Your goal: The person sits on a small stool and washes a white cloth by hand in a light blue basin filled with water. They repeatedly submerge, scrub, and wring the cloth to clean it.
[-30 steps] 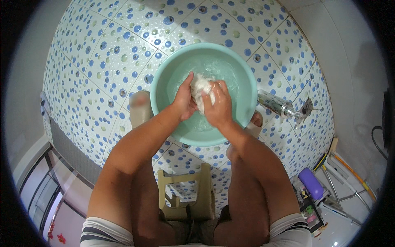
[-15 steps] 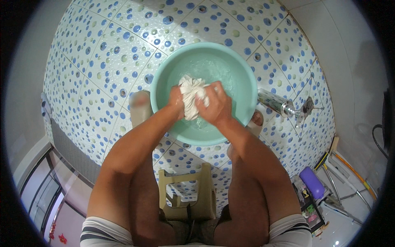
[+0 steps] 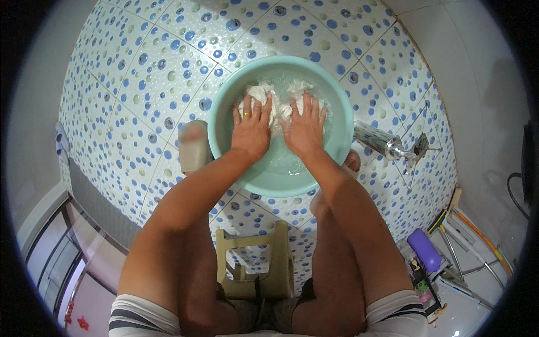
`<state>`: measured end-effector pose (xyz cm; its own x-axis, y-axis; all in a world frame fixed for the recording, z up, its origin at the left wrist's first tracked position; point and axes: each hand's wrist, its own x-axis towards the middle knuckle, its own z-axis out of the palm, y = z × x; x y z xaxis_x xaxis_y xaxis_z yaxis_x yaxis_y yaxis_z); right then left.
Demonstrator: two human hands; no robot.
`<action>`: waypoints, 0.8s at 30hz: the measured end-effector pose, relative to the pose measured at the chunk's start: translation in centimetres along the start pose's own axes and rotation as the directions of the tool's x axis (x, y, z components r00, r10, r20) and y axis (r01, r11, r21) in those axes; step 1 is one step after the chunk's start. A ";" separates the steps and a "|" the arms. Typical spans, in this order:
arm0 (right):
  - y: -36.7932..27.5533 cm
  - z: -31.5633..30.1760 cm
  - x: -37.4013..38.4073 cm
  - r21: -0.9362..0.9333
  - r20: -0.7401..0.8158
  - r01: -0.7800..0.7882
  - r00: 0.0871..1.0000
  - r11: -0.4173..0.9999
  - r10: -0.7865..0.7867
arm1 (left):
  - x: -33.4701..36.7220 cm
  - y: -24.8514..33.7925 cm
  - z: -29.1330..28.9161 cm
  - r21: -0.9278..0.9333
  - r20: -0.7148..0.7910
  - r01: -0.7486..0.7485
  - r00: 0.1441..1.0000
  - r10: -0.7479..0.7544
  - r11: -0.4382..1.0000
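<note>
A round mint-green basin [image 3: 347,121] on the tiled floor holds clear, rippling water. In its far half a white, wet, crumpled cloth [image 3: 259,92] lies spread in the water, bunched up on the left and right. My left hand [image 3: 251,135] rests palm down on the left bunch, fingers stretched and apart, a gold-coloured ring on one finger. On the right bunch lies my right hand [image 3: 305,128], its fingers likewise spread and pointing away from me. Both hands touch the cloth without gripping it. Its parts under the palms are hidden.
My sandalled feet flank the basin, the left sandal [image 3: 194,154] close to its rim. Right of the basin stands a shiny metal cylinder [image 3: 377,139] by a floor drain [image 3: 420,147]. Behind it is a beige plastic stool [image 3: 252,289]. A purple container [image 3: 425,250] sits at lower right.
The cloth was bunched and gripped between both hands, raised at the water. Now it is spread in the water farther away, and my hands have moved apart and opened flat on it.
</note>
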<state>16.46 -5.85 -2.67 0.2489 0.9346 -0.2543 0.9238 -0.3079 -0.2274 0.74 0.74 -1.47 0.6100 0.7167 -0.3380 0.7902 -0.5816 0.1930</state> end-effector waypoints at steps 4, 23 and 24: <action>0.3 1.1 1.0 -0.008 0.043 0.016 0.999 1.000 -0.016 | 1.0 -0.9 0.2 -0.018 0.121 -0.067 0.990 0.069 0.998; -7.4 -10.5 -4.8 0.889 -0.300 0.362 0.923 0.280 -0.239 | 3.4 -1.9 -1.7 -0.144 0.427 0.700 0.682 0.594 -0.700; -7.5 -10.0 -4.7 0.873 -0.307 0.375 0.920 0.312 -0.246 | 3.4 -2.2 -0.5 -0.130 0.374 0.717 0.675 0.636 -0.685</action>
<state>11.25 -6.18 9.68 0.0908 0.9897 0.1103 0.1276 0.0983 -0.9869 1.09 4.62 -2.58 0.8924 -0.0305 -0.4502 -0.0958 0.9621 -0.2552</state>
